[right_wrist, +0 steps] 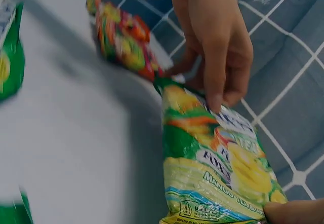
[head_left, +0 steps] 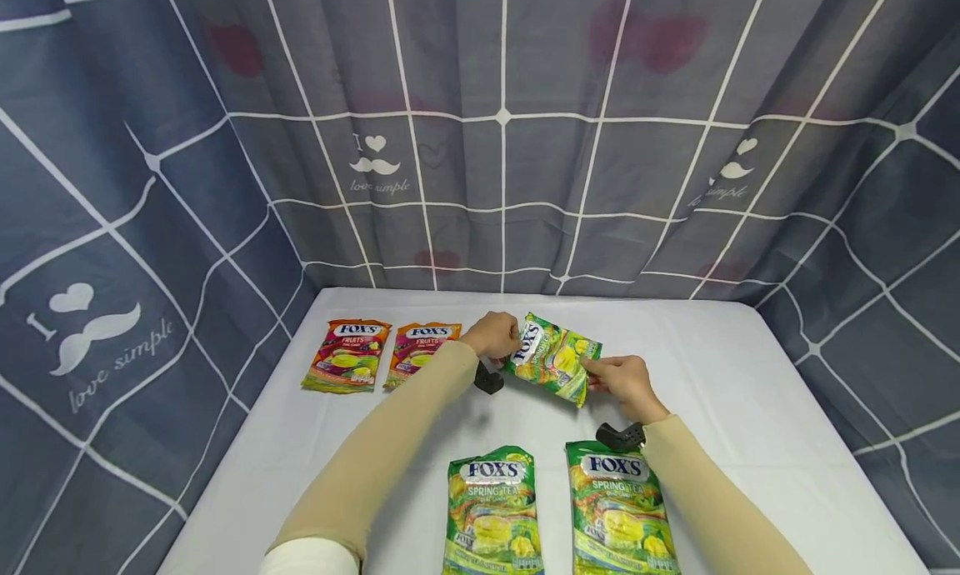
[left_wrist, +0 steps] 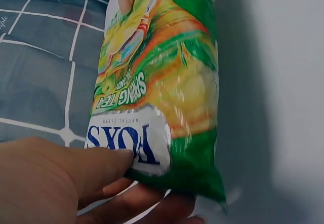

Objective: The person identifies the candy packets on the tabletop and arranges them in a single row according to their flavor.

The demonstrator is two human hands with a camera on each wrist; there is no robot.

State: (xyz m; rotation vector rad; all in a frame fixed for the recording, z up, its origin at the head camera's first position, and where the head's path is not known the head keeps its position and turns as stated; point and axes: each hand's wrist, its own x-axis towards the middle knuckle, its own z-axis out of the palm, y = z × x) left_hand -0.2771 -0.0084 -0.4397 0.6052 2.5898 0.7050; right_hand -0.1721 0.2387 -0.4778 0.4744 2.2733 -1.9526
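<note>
I watch left hand (head_left: 492,336) and right hand (head_left: 628,383) pinch opposite ends of a slanted green packet (head_left: 557,358); two Fruits packets (head_left: 348,357) lie nearby.

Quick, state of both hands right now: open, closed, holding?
Left hand: holding the green Spring Tea bag by its FOX'S-logo end.
Right hand: pinching the same bag near its opposite end.

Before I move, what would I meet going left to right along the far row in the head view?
First Fruits bag, second Fruits bag, left hand, held Spring Tea bag, right hand.
</note>
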